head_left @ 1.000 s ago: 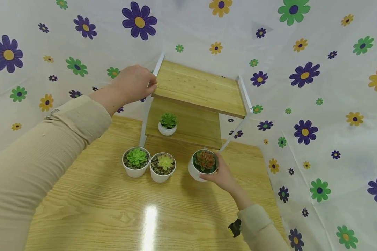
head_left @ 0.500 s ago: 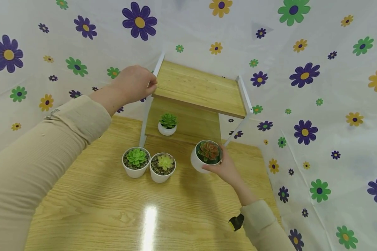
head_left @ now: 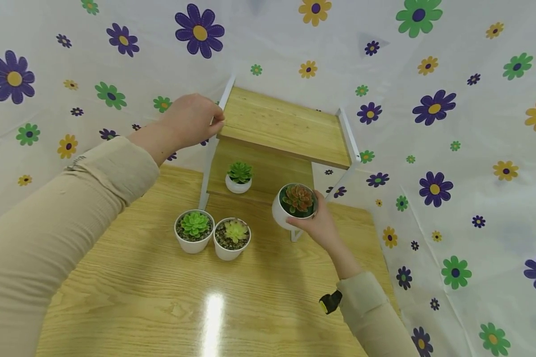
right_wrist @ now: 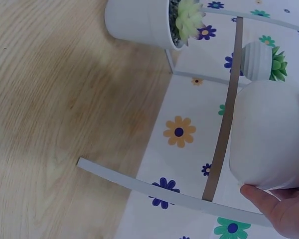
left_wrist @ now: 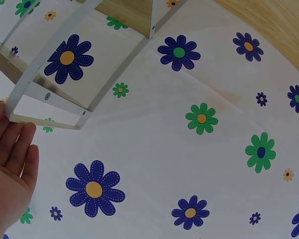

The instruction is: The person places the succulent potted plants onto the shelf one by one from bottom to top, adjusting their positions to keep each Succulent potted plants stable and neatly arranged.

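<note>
My right hand (head_left: 319, 223) grips a white pot holding a reddish-brown succulent (head_left: 297, 198), raised off the table at the front right edge of the middle shelf board. The right wrist view shows the pot's smooth side (right_wrist: 269, 134), with a finger and thumb at its edges. My left hand (head_left: 192, 121) holds the top left corner of a shelf rack (head_left: 281, 124) with wooden boards and a white frame. In the left wrist view its fingers (left_wrist: 17, 144) bend against the white frame (left_wrist: 27, 82). A small potted green succulent (head_left: 239, 177) stands on the middle board's left side.
Two white pots stand side by side on the wooden table (head_left: 161, 297) before the rack: a bright green succulent (head_left: 194, 230) and a pale yellow-green succulent (head_left: 232, 239). The top board overhangs the middle one. A flower-print sheet (head_left: 429, 198) surrounds the table behind and at right.
My right hand has lifted the reddish succulent's pot up and toward the rack, from in front of it to the middle board's edge. The left hand stays on the rack's corner.
</note>
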`<control>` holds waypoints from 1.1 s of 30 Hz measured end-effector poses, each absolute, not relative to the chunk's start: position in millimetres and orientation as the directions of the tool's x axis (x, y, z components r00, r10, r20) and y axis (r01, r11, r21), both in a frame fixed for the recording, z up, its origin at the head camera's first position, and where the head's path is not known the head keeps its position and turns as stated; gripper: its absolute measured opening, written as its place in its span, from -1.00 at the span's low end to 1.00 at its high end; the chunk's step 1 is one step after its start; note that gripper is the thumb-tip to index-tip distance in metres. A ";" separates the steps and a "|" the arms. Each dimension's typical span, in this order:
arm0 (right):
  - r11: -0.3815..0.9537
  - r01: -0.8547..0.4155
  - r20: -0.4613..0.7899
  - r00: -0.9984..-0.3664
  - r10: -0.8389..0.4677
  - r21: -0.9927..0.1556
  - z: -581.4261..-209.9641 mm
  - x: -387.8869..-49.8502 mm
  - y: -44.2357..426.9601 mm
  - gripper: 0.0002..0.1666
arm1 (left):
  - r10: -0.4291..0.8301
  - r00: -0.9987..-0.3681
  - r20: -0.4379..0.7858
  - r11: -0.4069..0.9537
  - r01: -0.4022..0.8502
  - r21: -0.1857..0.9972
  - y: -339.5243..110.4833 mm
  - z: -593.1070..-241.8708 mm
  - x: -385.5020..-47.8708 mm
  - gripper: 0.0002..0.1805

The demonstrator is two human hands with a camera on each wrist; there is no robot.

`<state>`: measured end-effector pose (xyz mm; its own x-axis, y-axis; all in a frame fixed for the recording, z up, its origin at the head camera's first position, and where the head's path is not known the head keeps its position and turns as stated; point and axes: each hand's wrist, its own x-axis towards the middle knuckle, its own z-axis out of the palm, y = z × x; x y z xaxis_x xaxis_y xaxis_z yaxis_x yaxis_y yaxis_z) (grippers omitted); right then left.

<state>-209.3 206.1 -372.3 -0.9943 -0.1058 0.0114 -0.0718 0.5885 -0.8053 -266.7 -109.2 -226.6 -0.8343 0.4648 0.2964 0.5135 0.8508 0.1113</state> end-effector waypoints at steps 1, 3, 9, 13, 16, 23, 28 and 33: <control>0.599 -0.071 0.013 -0.995 -0.100 -0.798 -372.1 -210.9 205.5 0.17 | 0.464 -0.835 0.296 0.851 0.513 0.112 -109.4 -226.5 -266.6 -0.73; 0.618 -0.067 0.014 -0.996 -0.089 -0.783 -372.0 -214.2 204.5 0.17 | 0.461 -0.836 0.297 0.852 0.511 0.113 -110.0 -226.5 -266.3 -0.74; 0.615 -0.032 -0.008 -0.998 -0.063 -0.788 -371.0 -220.9 202.9 0.17 | 0.461 -0.837 0.294 0.853 0.509 0.114 -109.0 -226.2 -266.3 -0.74; 0.611 -0.004 -0.036 -0.998 -0.053 -0.792 -371.2 -224.8 202.9 0.18 | 0.461 -0.836 0.298 0.852 0.511 0.115 -108.7 -226.2 -266.5 -0.73; 0.613 0.006 -0.051 -0.997 -0.057 -0.790 -371.0 -227.6 202.5 0.18 | 0.461 -0.836 0.298 0.853 0.510 0.113 -108.6 -226.1 -266.5 -0.73; 0.611 0.005 -0.060 -0.996 -0.069 -0.792 -370.3 -234.3 201.8 0.17 | 0.457 -0.842 0.288 0.858 0.503 0.109 -108.1 -227.1 -266.9 -0.73; 0.617 0.012 -0.075 -0.994 -0.076 -0.787 -370.1 -238.9 200.8 0.19 | 0.459 -0.839 0.293 0.855 0.507 0.111 -108.3 -228.1 -267.5 -0.73; 0.633 0.029 -0.098 -0.992 -0.075 -0.773 -368.3 -242.9 197.9 0.21 | 0.451 -0.841 0.299 0.857 0.502 0.119 -109.0 -228.7 -267.3 -0.73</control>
